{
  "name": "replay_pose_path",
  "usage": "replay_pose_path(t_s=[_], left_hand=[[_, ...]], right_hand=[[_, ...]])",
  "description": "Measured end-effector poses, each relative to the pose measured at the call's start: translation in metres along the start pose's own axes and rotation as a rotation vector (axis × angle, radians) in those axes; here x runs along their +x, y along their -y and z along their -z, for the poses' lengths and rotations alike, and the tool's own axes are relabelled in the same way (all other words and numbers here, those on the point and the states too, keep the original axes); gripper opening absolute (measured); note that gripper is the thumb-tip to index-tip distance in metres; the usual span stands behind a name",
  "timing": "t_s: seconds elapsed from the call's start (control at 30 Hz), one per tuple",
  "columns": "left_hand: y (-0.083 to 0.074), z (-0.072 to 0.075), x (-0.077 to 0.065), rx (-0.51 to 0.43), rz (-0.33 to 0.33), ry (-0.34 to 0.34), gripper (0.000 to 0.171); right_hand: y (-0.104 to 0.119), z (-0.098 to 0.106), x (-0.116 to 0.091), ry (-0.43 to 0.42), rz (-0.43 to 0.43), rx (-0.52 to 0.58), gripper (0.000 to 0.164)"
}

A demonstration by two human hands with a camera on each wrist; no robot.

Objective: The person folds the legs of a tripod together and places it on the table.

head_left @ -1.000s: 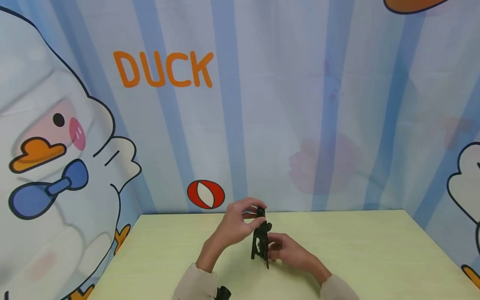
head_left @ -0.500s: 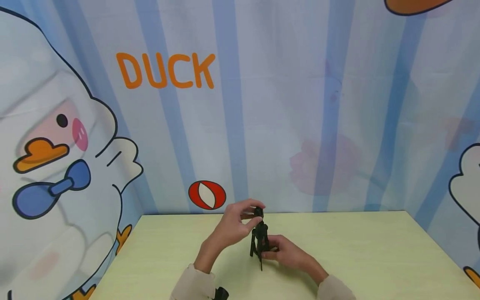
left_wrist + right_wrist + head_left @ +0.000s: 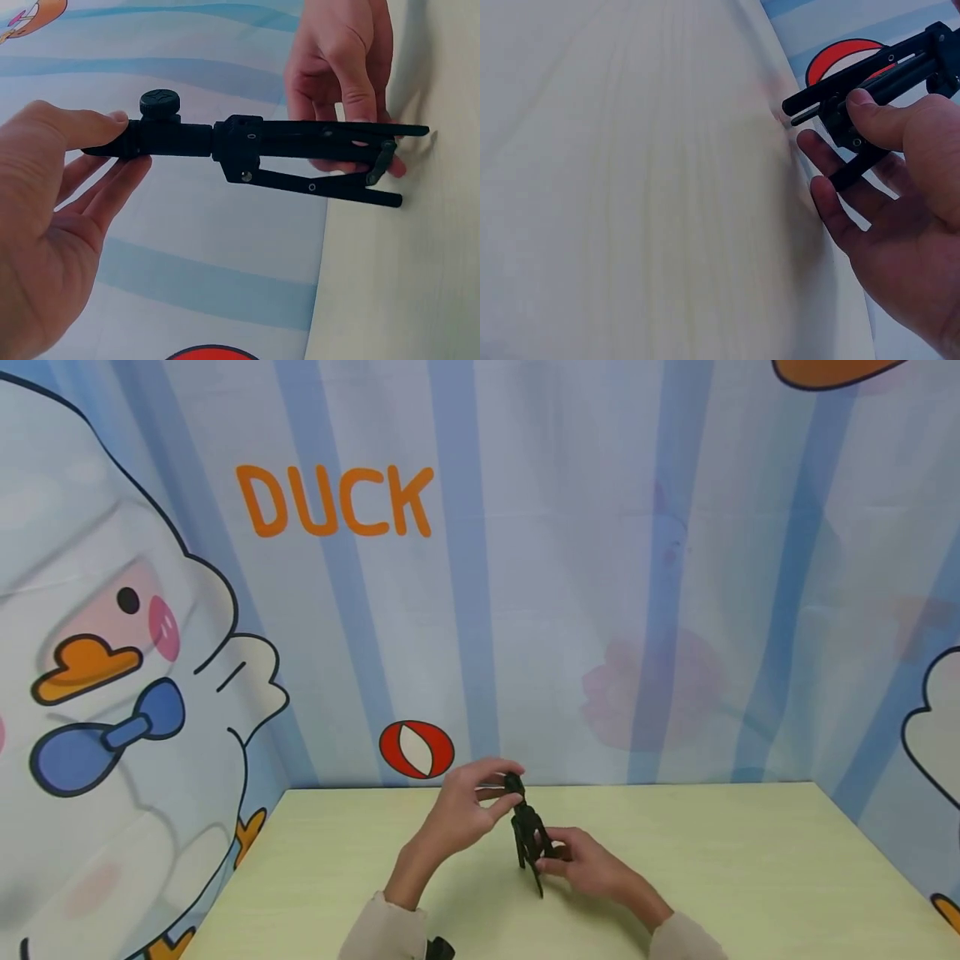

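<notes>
A black mini tripod (image 3: 530, 831) is held between both hands, its foot end close over the table and leaning to the right. At its top, my left hand (image 3: 459, 814) pinches the head between thumb and fingers. A round knob (image 3: 160, 103) sticks out of the tripod's neck in the left wrist view. My right hand (image 3: 596, 864) grips the lower legs. In the right wrist view, its thumb (image 3: 877, 124) presses on the legs from one side, with fingers behind and below them. The legs stand only slightly apart, folded near the centre column.
The pale yellow table (image 3: 712, 852) stretches out on both sides of the hands. Behind it hangs a blue striped cloth (image 3: 555, 610) with printed duck figures. A small black object (image 3: 440, 948) shows beside the left sleeve (image 3: 384, 931).
The right fingers have closed on the tripod's legs, which have turned and swung to the right. The tripod went from nearly upright to tilted, while the left hand shifted slightly left with its head.
</notes>
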State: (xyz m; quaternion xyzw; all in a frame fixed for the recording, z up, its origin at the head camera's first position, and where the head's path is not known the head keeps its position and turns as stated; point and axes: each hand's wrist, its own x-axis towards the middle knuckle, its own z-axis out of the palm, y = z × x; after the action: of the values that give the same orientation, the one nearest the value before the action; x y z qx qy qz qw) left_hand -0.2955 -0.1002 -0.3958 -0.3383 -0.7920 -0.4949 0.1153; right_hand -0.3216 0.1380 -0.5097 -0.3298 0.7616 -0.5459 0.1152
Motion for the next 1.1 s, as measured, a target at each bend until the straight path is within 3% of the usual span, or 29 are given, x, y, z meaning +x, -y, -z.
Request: replay_pose_path(t_s=[0.37, 0.57, 0.8, 1.1], left_hand=[[0.025, 0.014, -0.017, -0.203, 0.098, -0.057, 0.034], [0.032, 0.018, -0.024, -0.214, 0.138, -0.068, 0.032], [0.048, 0.016, -0.032, -0.131, 0.169, -0.061, 0.027], [0.074, 0.008, -0.044, 0.098, 0.196, -0.004, 0.025]], right_hand=[[0.003, 0.020, -0.017, -0.119, -0.046, 0.035, 0.018], [0.010, 0.034, -0.027, -0.240, -0.092, 0.050, 0.027], [0.019, 0.045, -0.033, -0.332, -0.100, -0.005, 0.026], [0.018, 0.047, -0.030, -0.327, -0.039, -0.092, 0.027]])
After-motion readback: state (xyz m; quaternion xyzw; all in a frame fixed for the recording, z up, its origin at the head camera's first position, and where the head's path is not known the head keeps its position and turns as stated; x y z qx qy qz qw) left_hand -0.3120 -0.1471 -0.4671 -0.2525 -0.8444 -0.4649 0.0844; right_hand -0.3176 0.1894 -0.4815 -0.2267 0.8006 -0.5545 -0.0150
